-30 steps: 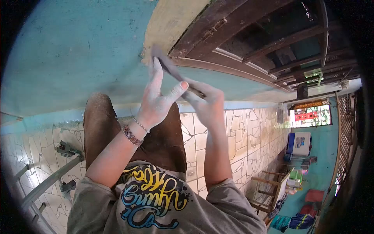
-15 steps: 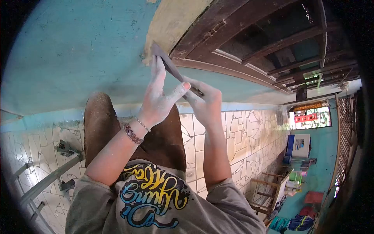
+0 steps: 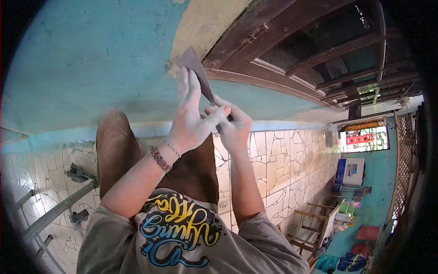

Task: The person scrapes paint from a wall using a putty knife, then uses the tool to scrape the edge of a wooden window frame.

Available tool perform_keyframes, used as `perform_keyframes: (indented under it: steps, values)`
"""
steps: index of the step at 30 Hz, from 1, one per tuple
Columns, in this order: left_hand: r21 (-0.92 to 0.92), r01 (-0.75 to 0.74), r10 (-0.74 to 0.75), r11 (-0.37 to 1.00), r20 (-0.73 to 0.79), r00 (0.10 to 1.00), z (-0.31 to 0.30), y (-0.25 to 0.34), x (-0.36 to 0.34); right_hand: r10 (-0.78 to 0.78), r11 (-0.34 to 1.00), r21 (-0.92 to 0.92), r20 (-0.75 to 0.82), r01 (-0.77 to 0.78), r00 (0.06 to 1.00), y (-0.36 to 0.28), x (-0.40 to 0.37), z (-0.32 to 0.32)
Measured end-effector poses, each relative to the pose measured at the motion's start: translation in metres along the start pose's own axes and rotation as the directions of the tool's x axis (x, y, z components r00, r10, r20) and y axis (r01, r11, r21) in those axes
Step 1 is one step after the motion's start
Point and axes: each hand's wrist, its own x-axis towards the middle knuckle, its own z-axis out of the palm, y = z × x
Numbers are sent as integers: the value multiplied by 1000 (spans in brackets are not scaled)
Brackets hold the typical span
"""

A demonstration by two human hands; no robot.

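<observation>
Dusted pale, my right hand (image 3: 235,125) is wrapped round the handle of a putty knife (image 3: 195,65). Its wide grey blade points up towards the plastered strip (image 3: 194,25) beside the window frame. My left hand (image 3: 188,121) has its fingers stretched out flat along the blade's left side, fingertips close to the blade's end. The left thumb is extended across the lower part of the tool, over the fingers of my right hand. Most of the handle is hidden by both hands.
The blue wall (image 3: 100,64) stands close in front. A dark wooden window frame (image 3: 283,45) juts in at upper right. Below lies a cracked-pattern tile floor (image 3: 283,160). A metal ladder (image 3: 59,212) is at lower left; a wooden rack (image 3: 310,228) stands at lower right.
The putty knife has turned so its blade face shows broader. My right hand has shifted slightly left and down; my left hand has moved slightly right, its fingers still flat along the blade.
</observation>
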Motion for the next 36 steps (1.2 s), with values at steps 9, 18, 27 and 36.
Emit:
perform_keyframes:
  steps: [9, 18, 27, 36]
  values:
    - [165, -82, 83, 983, 5, 997, -5, -7, -4, 100, 995, -9, 63, -99, 993, 9, 3, -9]
    - [-72, -38, 35, 997, -51, 998, -9, 4, -2, -13, 972, -232, 99, 36, 995, -54, 5, -13]
    - [-180, -9, 3, 984, -31, 1000, -13, 11, 7, -36, 932, -350, 161, 91, 986, -70, 15, -16]
    - [-195, 56, -59, 979, -11, 998, -6, 8, -4, -66, 905, -410, 125, 112, 990, -42, 15, -11]
